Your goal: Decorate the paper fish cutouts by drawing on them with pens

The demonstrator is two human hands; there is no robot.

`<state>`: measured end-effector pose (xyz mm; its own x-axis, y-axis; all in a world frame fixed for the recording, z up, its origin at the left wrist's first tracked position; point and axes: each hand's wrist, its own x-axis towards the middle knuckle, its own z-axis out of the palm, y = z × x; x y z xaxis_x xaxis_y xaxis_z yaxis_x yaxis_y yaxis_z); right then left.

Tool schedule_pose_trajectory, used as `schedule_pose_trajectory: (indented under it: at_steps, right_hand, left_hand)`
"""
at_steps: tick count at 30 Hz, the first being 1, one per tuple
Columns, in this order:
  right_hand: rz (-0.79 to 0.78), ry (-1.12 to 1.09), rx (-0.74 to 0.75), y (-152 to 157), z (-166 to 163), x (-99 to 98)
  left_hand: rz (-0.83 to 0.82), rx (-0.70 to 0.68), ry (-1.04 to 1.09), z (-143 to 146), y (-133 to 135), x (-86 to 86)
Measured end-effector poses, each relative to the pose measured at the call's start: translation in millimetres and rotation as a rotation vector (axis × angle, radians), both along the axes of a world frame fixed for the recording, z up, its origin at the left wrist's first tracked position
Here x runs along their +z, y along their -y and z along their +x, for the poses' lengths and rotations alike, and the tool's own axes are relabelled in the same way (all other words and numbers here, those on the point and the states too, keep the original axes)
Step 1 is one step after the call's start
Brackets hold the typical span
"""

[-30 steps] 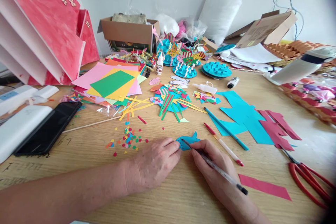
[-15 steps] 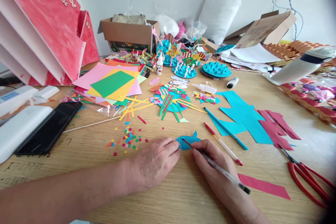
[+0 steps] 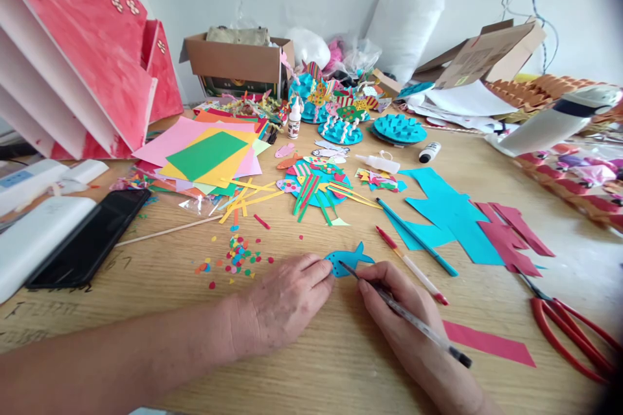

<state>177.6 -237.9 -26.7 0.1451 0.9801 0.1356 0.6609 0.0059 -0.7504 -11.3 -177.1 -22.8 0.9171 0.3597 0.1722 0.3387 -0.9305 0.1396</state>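
A small blue paper fish lies flat on the wooden table in front of me. My left hand rests palm down, its fingertips pressing the fish's left end. My right hand is closed on a clear pen, whose tip touches the fish where small dark dots are drawn. A red-tipped pen and a blue pencil lie just right of the fish.
Coloured confetti dots lie to the left, a black phone further left. Red scissors and a red paper strip are at right. Blue and red paper scraps, stacked coloured sheets, glue bottles and cardboard boxes fill the back.
The pen has tilted lower, its rear end swinging right and down. The tip stays on the fish. My left hand has barely moved.
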Motion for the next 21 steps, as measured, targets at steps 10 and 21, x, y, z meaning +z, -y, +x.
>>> schedule_pose_trajectory:
  at_steps: [10, 21]
  right_hand:
    - [-0.020, -0.061, -0.070, 1.1, -6.2, 0.0]
    - [0.001, -0.011, -0.026, -1.3, -2.3, 0.6]
  left_hand:
    - [0.021, -0.021, -0.025, -0.1, -0.7, 1.2]
    - [0.012, -0.021, -0.034, -0.2, -1.0, 2.6]
